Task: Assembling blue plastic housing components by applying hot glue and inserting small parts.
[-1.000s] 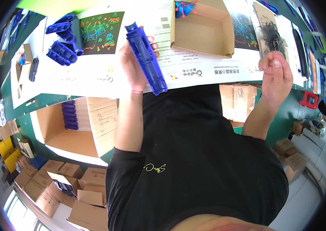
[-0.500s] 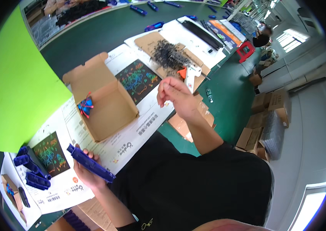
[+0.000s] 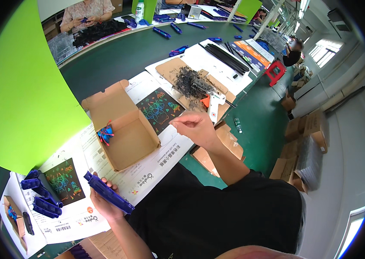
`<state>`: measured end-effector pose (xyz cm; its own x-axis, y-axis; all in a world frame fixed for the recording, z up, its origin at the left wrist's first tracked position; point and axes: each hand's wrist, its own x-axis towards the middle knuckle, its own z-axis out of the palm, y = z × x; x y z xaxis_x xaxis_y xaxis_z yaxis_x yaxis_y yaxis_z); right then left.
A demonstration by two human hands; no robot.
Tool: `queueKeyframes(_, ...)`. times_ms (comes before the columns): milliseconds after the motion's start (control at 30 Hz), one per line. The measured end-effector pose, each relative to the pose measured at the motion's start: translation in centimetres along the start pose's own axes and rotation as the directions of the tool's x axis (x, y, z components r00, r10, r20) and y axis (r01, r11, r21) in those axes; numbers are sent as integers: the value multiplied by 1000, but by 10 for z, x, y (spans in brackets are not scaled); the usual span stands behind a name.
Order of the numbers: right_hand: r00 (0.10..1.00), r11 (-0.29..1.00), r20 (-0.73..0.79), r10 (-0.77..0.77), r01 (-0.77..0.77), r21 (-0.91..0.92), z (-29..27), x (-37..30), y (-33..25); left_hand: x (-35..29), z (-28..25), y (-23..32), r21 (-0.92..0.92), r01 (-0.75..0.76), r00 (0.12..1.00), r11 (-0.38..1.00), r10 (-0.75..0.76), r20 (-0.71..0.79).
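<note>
My left hand is wrapped round a long, dark blue plastic casing near the table's front edge. The casing lies slantwise across the fingers. Over the printed white paper hovers my right hand, thumb and fingertips pressed together; whatever they may pinch is too small to make out. Just left of it stands an open cardboard box, holding a bundle of blue parts with red wires. Close behind the right hand are a black sheet with colourful drawings and a white glue gun with an orange trigger.
Small black parts lie heaped on cardboard. More dark blue casings sit at the left by a second drawn sheet. A bright green panel rises at left. Across the green belt, another person's hands show.
My right hand has come down toward the table, its fingers drawn into a pinch. My left hand keeps its hold on the casing. The view has shifted, showing more of the far side.
</note>
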<state>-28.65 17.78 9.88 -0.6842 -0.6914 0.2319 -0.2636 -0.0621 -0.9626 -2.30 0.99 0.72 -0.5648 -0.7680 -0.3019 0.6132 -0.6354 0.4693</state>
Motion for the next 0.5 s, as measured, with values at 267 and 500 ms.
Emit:
queueKeyframes(267, 988, 987, 49, 145, -148, 65, -2, -9, 1, -5, 1, 0, -5, 11, 1000, 1000, -11, 5)
queueKeyframes(500, 957, 968, 183, 225, -241, 73, -2, -6, 3, -5, 1, 0, 15, 7, 1000, 1000, -7, -4)
